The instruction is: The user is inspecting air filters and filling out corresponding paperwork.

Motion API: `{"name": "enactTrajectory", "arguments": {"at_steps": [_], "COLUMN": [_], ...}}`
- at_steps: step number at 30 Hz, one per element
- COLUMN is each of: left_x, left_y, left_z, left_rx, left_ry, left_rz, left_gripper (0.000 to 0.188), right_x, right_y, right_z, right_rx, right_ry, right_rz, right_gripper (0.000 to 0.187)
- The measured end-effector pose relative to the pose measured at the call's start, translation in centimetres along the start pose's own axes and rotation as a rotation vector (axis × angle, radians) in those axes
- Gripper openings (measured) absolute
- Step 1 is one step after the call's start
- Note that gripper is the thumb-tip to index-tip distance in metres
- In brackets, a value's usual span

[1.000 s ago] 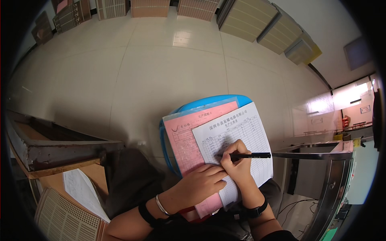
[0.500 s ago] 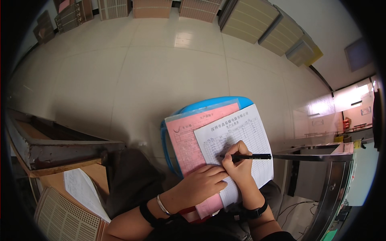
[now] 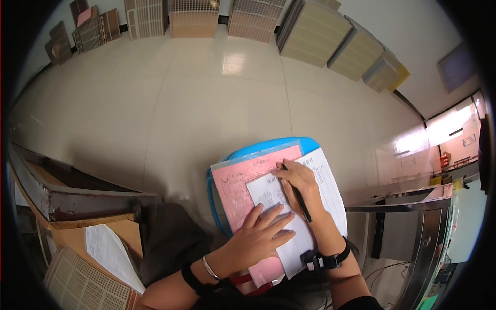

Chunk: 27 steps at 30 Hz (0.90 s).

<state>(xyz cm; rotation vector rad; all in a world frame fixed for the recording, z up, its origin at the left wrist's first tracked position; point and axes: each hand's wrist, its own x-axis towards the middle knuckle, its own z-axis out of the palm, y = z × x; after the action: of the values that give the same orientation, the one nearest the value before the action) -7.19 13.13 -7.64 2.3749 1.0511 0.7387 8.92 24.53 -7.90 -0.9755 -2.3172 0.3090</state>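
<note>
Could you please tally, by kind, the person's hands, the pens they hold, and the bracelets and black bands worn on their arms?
Hands: 2 (left hand, spread over the papers; right hand)
Pens: 1 (black pen, in the right hand)
Bracelets: 1 (silver bracelet, left wrist)
Black bands: 2 (left band; right band)
Total: 6

ruled sheet point(image 3: 330, 194): white, printed with a fine dark grid.
form point(image 3: 235, 188): pink, thin darker ruling, one dark tick.
pen point(image 3: 302, 204): black, from what i see.
bangle point(image 3: 210, 267): silver.
wristband point(image 3: 336, 256): plain black.
rounded piece under the papers point(image 3: 268, 147): i log bright blue.
floor point(image 3: 222, 108): pale beige, thin darker seams.
perforated panel point(image 3: 88, 281): tan, rows of small dots.
trousers point(image 3: 173, 245): dark; i read brownish grey.
upper-right stack point(image 3: 315, 33): olive-tan, faint stripes.
</note>
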Motion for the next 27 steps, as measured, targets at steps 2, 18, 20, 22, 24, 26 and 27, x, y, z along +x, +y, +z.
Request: {"name": "enactTrajectory", "arguments": {"at_steps": [2, 18, 20, 22, 24, 26, 27], "left_x": [0.0, 0.4, 0.4, 0.4, 0.5, 0.4, 0.4], "left_y": [0.1, -0.1, -0.1, -0.2, -0.3, -0.2, -0.3], "left_z": [0.0, -0.5, -0.5, -0.5, -0.4, -0.3, -0.2], "left_rx": [0.021, -0.052, -0.059, -0.029, -0.024, -0.018, -0.018], "left_ry": [-0.017, -0.090, -0.082, -0.059, -0.048, -0.036, -0.036], "left_rz": [-0.008, -0.031, -0.023, -0.020, -0.017, -0.014, -0.005], "left_gripper": [0.054, 0.047, 0.047, 0.047, 0.046, 0.045, 0.045], "right_x": [-1.1, -7.7, -7.6, -7.5, -7.4, -7.3, -7.1], "right_y": [-0.4, -2.6, -2.9, -2.8, -2.8, -2.7, -2.6], "right_z": [-0.2, -4.1, -3.9, -3.6, -3.3, -2.9, -2.6], "right_rx": [-0.025, 0.835, 0.753, 0.720, 0.668, 0.642, 0.618], "right_ry": [-0.018, 0.001, 0.009, 0.025, 0.021, 0.032, 0.042], "right_rz": [0.009, 0.766, 0.737, 0.728, 0.712, 0.679, 0.645], "right_gripper": [0.029, 0.010, 0.012, 0.013, 0.013, 0.013, 0.013]}}
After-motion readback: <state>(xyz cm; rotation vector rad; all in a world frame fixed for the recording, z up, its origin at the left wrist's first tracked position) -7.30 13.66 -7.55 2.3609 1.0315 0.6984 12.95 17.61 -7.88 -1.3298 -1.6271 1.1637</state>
